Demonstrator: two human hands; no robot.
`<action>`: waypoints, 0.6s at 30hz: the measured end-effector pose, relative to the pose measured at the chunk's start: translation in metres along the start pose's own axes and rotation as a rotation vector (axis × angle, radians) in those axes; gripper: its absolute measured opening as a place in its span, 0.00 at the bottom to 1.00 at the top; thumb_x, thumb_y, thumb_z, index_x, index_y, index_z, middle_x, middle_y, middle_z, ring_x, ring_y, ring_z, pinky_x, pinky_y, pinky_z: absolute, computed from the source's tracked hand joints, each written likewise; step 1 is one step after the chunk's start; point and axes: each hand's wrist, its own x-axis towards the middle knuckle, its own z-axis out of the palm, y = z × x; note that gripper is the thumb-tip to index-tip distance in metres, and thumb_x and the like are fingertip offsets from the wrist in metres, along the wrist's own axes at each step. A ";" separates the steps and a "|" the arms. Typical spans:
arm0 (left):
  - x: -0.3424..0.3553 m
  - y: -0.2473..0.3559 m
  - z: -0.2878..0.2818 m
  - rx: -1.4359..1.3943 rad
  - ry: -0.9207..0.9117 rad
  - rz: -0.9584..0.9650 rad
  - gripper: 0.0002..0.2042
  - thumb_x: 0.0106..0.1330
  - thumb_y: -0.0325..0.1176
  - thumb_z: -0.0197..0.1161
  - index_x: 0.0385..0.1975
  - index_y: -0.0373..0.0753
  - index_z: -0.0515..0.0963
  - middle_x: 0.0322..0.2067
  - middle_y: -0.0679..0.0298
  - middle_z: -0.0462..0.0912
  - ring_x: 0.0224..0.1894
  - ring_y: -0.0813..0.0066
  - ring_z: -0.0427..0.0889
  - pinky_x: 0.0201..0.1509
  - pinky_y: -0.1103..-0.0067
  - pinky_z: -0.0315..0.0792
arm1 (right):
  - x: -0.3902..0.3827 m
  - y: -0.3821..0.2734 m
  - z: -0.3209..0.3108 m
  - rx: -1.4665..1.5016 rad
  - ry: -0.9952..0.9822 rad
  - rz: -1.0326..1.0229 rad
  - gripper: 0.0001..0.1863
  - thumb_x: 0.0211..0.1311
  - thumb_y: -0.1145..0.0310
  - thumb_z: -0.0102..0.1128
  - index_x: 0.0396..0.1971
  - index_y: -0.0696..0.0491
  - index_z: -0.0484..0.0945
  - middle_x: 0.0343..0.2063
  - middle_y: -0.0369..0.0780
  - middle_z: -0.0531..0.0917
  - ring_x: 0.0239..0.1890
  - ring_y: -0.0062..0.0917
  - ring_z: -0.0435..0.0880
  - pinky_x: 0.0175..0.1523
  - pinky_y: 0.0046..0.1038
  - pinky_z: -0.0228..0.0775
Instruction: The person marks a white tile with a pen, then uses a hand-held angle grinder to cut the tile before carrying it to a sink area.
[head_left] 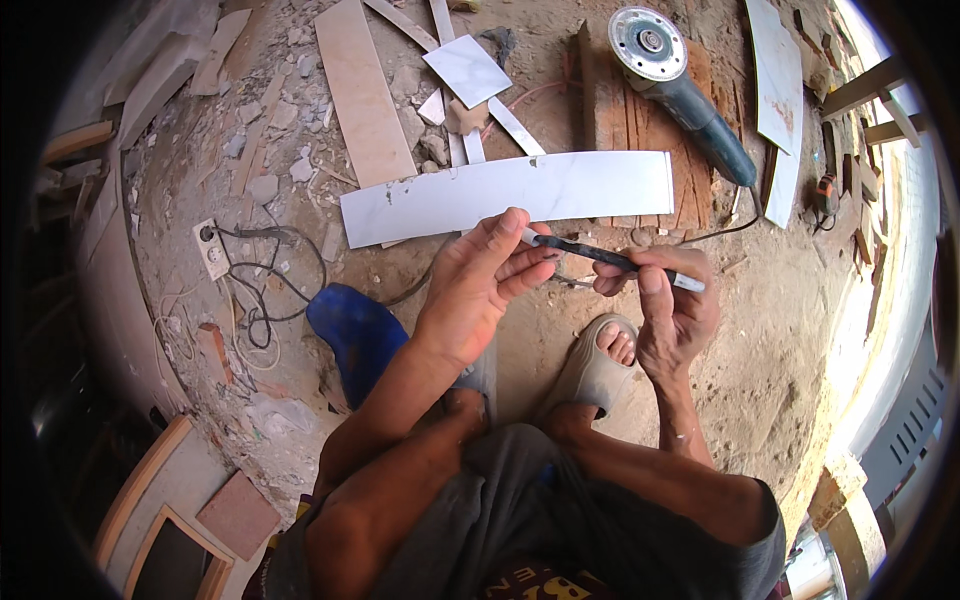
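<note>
Head view: think of a clock face laid over it, and go from left to right. Just above nine o'clock, a white socket block [215, 260] lies on the ground [745, 390], with a black cable [262, 232] looping beside it. Between eight and nine you have a blue object [352, 330], whose kind I cannot tell. At eleven o'clock lies a long beige tile [365, 90], and at twelve, high up, a small whitish tile [467, 70].

Near the centre is your left hand [478, 275], its thumb and fingertips closed upon the pale left end of a dark marker [595, 253]. This marker is at two o'clock, spanning between your hands, slightly lower at its right side. Behind it, at twelve, a long white tile strip [507, 190] lies across the ground. At four o'clock is your beige sandal [582, 372].

Between one and two, a wooden block [630, 130] carries an angle grinder [700, 120], disc end farther from you. At three o'clock, your right hand [680, 310] is clamped on the marker near its light grey right end. Nearly at two, farther out, lies another white tile [775, 70].
</note>
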 end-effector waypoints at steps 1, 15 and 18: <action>0.000 -0.002 0.001 -0.005 0.007 0.011 0.15 0.84 0.46 0.69 0.58 0.43 0.82 0.53 0.65 0.86 0.53 0.78 0.89 0.56 0.81 0.88 | -0.001 0.001 -0.002 -0.093 -0.036 -0.023 0.08 0.85 0.74 0.62 0.54 0.62 0.81 0.40 0.51 0.92 0.40 0.35 0.94 0.45 0.33 0.88; -0.016 0.007 0.016 0.502 -0.014 0.372 0.18 0.80 0.39 0.74 0.58 0.31 0.83 0.52 0.52 0.93 0.54 0.71 0.91 0.61 0.73 0.85 | -0.031 0.010 -0.006 0.018 -0.069 0.600 0.14 0.78 0.67 0.75 0.55 0.58 0.89 0.35 0.42 0.94 0.29 0.16 0.86 0.33 0.20 0.77; -0.014 -0.001 0.024 0.419 -0.156 0.561 0.20 0.79 0.39 0.75 0.61 0.31 0.82 0.56 0.50 0.91 0.55 0.68 0.91 0.62 0.72 0.84 | -0.023 0.013 -0.033 0.222 -0.032 0.358 0.13 0.78 0.62 0.74 0.52 0.53 0.87 0.37 0.42 0.91 0.38 0.25 0.88 0.44 0.30 0.81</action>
